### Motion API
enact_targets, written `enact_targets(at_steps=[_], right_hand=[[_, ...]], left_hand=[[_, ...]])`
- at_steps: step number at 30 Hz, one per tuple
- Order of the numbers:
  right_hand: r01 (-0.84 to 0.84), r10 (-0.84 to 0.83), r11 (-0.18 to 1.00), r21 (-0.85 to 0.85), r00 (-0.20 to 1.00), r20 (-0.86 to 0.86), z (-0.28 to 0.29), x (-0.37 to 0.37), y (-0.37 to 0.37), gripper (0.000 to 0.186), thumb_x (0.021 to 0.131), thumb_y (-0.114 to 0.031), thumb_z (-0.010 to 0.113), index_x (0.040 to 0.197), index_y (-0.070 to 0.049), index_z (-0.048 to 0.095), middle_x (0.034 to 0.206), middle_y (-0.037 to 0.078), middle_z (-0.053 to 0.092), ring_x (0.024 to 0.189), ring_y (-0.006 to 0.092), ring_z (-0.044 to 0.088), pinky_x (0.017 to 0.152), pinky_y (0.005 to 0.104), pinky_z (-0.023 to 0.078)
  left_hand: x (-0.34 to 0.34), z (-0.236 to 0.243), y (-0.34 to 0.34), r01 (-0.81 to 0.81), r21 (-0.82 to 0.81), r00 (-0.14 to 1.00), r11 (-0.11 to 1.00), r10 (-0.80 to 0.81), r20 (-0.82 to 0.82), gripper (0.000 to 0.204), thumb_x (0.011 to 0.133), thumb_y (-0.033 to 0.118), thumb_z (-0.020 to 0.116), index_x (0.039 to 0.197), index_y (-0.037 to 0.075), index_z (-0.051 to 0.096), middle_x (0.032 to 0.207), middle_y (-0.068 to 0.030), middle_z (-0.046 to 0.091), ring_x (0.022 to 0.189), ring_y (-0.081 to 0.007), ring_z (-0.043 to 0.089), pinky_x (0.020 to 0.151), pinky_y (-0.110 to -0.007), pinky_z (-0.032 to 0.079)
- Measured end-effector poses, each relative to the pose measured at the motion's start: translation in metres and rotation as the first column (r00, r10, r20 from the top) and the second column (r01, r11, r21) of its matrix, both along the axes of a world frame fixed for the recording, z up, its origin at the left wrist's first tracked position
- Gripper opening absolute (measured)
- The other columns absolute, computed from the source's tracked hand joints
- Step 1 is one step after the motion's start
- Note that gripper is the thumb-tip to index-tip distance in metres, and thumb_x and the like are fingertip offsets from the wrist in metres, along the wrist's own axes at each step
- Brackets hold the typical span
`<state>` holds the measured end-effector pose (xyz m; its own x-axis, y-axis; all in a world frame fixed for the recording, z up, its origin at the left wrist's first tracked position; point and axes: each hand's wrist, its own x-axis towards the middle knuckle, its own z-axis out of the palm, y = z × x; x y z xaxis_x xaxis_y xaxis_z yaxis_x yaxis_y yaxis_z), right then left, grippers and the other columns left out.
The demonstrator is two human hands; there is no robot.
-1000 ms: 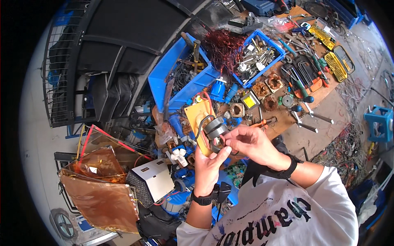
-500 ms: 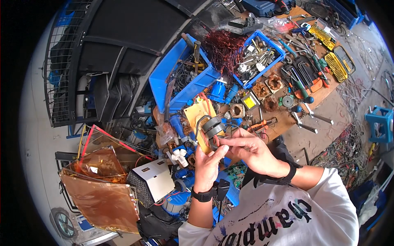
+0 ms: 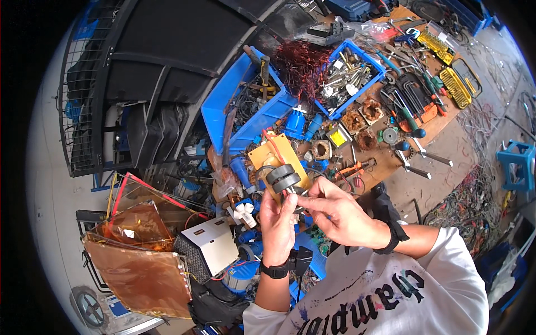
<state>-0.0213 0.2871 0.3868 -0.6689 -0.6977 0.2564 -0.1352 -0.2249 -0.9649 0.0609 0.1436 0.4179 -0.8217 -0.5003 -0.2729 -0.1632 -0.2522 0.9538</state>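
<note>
A yellowish circuit board (image 3: 266, 153) with two dark ring-shaped coils (image 3: 283, 177) and red and black wires is held up in front of me. My left hand (image 3: 279, 229) is closed on its near end, the thumb over the front below the rings. From the right, my right hand (image 3: 343, 215) reaches the same spot. One of its fingers stretches to the base of the rings beside my left thumb, and the others are bent. Its fingertips partly hide the wires there, so what they grip is unclear.
Beyond the board stand a blue bin (image 3: 223, 111) of cables and tools and a blue crate (image 3: 363, 100) of metal parts. Reddish wire (image 3: 304, 64) is heaped between them. Hand tools (image 3: 410, 103) cover the wooden bench at right. A white-topped box (image 3: 209, 245) sits at left.
The board and its rings have tilted and shifted slightly left. My right hand has moved a little, with one finger now stretched toward my left thumb. My left hand keeps its hold.
</note>
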Motion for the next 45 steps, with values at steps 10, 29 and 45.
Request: enact_targets(at_steps=[10, 29, 45], right_hand=[[0.02, -0.02, 0.997, 0.074, 1.0, -0.001, 0.01, 0.001, 0.004, 0.03, 0.083, -0.004, 0.065, 0.113, -0.005, 0.066, 0.09, 0.011, 0.05, 0.082, 0.0277, 0.056, 0.073, 0.0372, 0.048], [0.013, -0.009, 1.0, 0.019, 0.98, -0.197, 0.006, -0.004, 0.01, 0.023, 0.083, -0.013, 0.07, 0.105, -0.006, 0.066, 0.092, 0.01, 0.051, 0.084, 0.0285, 0.059, 0.073, 0.0389, 0.051], [0.114, -0.059, 0.981, 0.156, 0.945, -0.321, 0.018, -0.024, 0.026, 0.041, 0.079, -0.031, 0.074, 0.109, -0.006, 0.061, 0.089, 0.01, 0.047, 0.08, 0.0283, 0.054, 0.068, 0.0389, 0.048]], left_hand=[[-0.002, 0.003, 0.008, -0.147, -0.033, 0.988, 0.989, 0.148, 0.042, 0.023, 0.098, 0.012, 0.053, 0.119, 0.001, 0.053, 0.105, -0.005, 0.061, 0.095, -0.0119, 0.061, 0.079, -0.027, 0.051], [-0.004, 0.021, 0.001, 0.036, -0.205, 0.994, 0.978, -0.014, 0.11, 0.025, 0.091, 0.0, 0.057, 0.116, 0.0, 0.055, 0.103, -0.0038, 0.063, 0.089, -0.0089, 0.06, 0.078, -0.024, 0.05], [-0.014, 0.029, 0.018, 0.001, -0.277, 0.988, 0.961, 0.042, 0.148, 0.018, 0.097, 0.015, 0.053, 0.108, 0.002, 0.058, 0.091, -0.0002, 0.06, 0.077, -0.0073, 0.056, 0.069, -0.024, 0.046]])
